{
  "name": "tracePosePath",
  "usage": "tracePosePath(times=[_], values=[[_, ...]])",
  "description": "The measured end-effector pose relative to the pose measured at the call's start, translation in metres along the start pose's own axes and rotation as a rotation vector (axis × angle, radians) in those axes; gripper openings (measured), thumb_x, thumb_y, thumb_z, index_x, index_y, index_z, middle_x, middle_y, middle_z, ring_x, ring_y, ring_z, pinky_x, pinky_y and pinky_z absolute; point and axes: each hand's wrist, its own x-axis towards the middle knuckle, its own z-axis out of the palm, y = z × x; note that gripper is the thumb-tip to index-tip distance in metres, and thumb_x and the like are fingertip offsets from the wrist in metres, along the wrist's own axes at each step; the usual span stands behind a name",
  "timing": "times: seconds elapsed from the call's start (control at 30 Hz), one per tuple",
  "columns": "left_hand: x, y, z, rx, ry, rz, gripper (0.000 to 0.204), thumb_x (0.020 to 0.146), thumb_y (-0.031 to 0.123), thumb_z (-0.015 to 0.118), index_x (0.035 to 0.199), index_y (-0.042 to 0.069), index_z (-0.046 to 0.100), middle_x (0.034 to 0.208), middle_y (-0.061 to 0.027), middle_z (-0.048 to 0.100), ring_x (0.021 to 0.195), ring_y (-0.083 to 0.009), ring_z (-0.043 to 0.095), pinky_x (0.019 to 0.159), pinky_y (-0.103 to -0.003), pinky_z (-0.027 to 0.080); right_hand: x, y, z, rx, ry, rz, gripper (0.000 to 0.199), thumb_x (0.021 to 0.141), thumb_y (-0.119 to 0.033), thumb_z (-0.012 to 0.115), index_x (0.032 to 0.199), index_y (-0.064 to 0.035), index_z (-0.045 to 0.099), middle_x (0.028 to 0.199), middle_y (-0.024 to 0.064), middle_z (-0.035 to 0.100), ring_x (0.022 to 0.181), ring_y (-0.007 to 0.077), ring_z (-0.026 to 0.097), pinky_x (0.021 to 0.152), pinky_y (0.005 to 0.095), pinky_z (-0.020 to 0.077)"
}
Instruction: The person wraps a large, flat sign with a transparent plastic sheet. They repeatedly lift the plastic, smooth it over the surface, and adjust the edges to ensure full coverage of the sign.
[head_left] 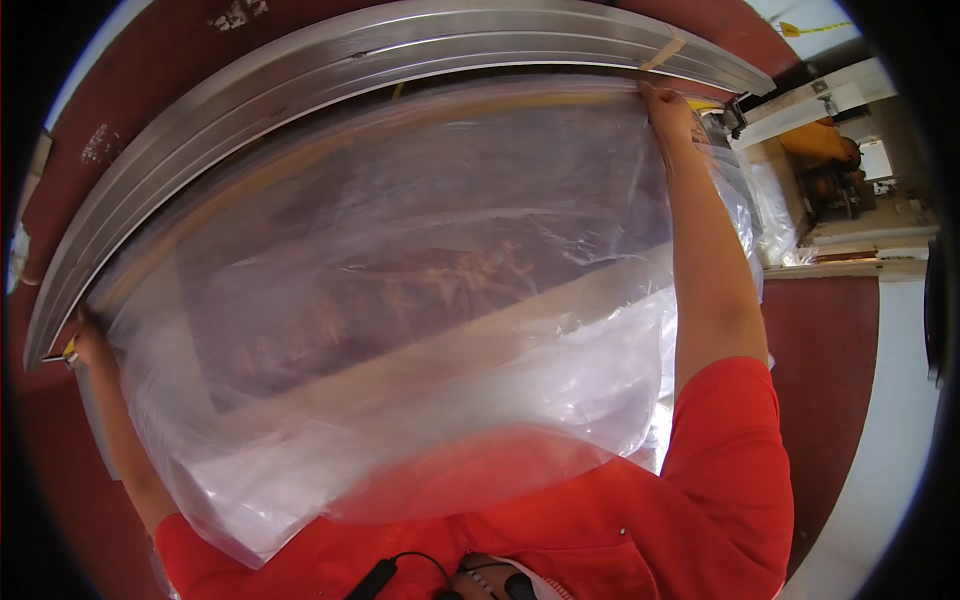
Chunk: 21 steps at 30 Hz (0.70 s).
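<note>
A wide, clear plastic sheet is stretched between my two hands and hangs down over the front of my red shirt. At its far right corner, my right hand is closed, pinching the sheet's edge just below a long metal bar. My left hand is closed around the far left corner, close to the bar's left end; its fingertips are partly hidden. The ribbed silver metal bar runs crosswise just beyond the sheet's far edge. Through the plastic, a dark surface and a pale strip show dimly.
Dark red panels flank the sheet. A strip of tan tape crosses the bar near its right end. At the right, beyond a pale frame, sits yellow and dark machinery. Crumpled clear plastic lies beside it.
</note>
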Motion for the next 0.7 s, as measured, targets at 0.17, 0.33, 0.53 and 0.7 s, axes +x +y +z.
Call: tracePosePath(times=[0.17, 0.33, 0.53, 0.7], values=[[0.028, -0.028, -0.014, 0.183, -0.118, 0.153, 0.058, 0.078, 0.053, 0.036, 0.097, 0.001, 0.056, 0.093, -0.016, 0.057, 0.091, -0.0273, 0.052, 0.076, -0.035, 0.039, -0.009, 0.006, 0.003, 0.044, 0.066, 0.168, 0.045, 0.066, -0.044, 0.06, 0.078, -0.001, 0.059, 0.077, 0.0142, 0.059, 0.074, 0.0229, 0.056, 0.07, 0.0312, 0.0413], [0.01, -0.01, -0.014, 0.728, -0.171, 0.297, 0.042, 0.081, 0.038, 0.035, 0.086, 0.001, 0.052, 0.081, -0.0153, 0.055, 0.075, -0.0272, 0.052, 0.065, -0.036, 0.041, -0.003, 0.02, 0.011, -0.036, 0.193, 0.081, 0.054, 0.074, -0.047, 0.038, 0.093, 0.0007, 0.055, 0.096, 0.0224, 0.053, 0.094, 0.0338, 0.048, 0.082, 0.0369, 0.0344], [-0.013, 0.006, -0.047, 0.316, -0.199, 0.141, 0.028, 0.081, 0.03, 0.042, 0.083, 0.003, 0.049, 0.07, -0.0075, 0.051, 0.063, -0.0197, 0.049, 0.057, -0.031, 0.039, -0.005, 0.01, 0.017, 0.033, 0.101, 0.133, 0.056, 0.075, -0.043, 0.031, 0.101, 0.003, 0.051, 0.104, 0.0241, 0.049, 0.1, 0.0353, 0.044, 0.085, 0.037, 0.0311], [-0.047, 0.099, -0.017, -0.919, -0.12, -0.523, 0.024, 0.079, 0.03, 0.048, 0.082, 0.007, 0.055, 0.063, -0.0024, 0.049, 0.056, -0.0168, 0.049, 0.051, -0.03, 0.039, 0.0, 0.022, -0.006, 0.229, -0.112, 0.151, 0.064, 0.072, -0.049, 0.037, 0.1, 0.0067, 0.05, 0.098, 0.0195, 0.053, 0.095, 0.0267, 0.047, 0.081, 0.0317, 0.0339]])
